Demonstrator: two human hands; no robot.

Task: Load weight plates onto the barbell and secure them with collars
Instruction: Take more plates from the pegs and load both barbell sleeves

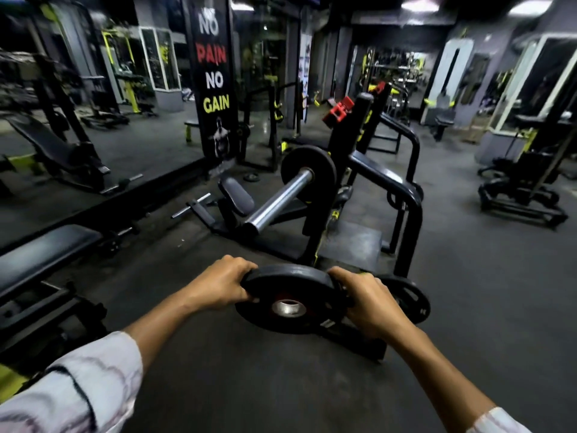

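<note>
Grip of left hand [223, 284] and right hand [363, 303] clenched on the weight plate's [292, 296] opposite edges.

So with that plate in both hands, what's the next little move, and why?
Probably lift the weight plate and line its centre hole up with the bare end of the barbell sleeve. The left hand and right hand grip its rim, and only one plate sits on the sleeve.

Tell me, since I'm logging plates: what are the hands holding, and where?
A black weight plate, left hand and right hand each gripping opposite sides of its rim.
</note>
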